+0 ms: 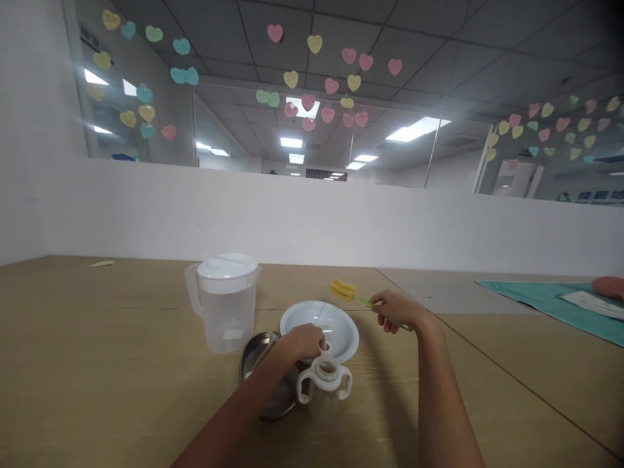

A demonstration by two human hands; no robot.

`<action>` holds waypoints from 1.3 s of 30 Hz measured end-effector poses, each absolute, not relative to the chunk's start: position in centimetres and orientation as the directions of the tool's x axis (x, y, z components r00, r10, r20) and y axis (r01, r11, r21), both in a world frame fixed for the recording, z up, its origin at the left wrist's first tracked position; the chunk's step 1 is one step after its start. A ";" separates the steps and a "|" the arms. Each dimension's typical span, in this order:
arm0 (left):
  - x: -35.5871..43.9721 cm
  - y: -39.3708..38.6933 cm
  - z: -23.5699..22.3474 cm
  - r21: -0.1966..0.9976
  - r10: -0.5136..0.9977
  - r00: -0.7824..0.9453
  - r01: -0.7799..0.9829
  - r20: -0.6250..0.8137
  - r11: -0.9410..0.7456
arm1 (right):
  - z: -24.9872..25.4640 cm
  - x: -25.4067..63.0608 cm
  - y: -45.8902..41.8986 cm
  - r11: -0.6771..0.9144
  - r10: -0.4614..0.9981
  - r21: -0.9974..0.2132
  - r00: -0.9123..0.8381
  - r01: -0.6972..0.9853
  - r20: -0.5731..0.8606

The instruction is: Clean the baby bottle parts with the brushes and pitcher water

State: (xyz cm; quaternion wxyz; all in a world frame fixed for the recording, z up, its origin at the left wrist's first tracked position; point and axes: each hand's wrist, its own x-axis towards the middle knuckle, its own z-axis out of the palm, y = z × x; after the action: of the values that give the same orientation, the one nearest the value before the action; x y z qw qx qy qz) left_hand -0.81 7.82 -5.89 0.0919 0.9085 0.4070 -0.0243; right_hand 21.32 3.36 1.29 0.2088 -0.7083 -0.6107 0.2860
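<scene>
In my right hand (390, 312) is a bottle brush with a yellow sponge head (344, 290) and a thin green handle, held out to the left over the table. My left hand (306, 341) is closed, its fingertips at a small white ring-shaped part (326, 351) right behind the baby bottle. That baby bottle (325, 390) stands uncapped, with a clear body and two white side handles. Behind it is a white bowl (348, 325), partly covered by my left hand. A metal dish (280, 400) lies under my left forearm, with something thin inside it.
A clear lidded pitcher (228, 312) stands left of the bowl. At the far right lie a teal cloth (526, 296), a white cloth (589, 301) and a pinkish rounded object (609, 286). A small flat pale piece (102, 263) lies far left. A white wall (292, 218) rises behind the table.
</scene>
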 end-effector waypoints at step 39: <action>-1.4 8.2 -5.4 0.172 0.703 0.708 0.703 -0.075 -0.690 | 1.1 21.2 3.5 -0.191 0.981 -0.634 0.115 0.749 -0.159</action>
State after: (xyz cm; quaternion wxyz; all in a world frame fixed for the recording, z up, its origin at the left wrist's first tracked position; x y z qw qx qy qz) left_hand -1.44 8.16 -5.36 0.0941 0.9192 0.3824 -0.0018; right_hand 21.21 3.54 1.09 0.2049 -0.7181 -0.6022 0.2825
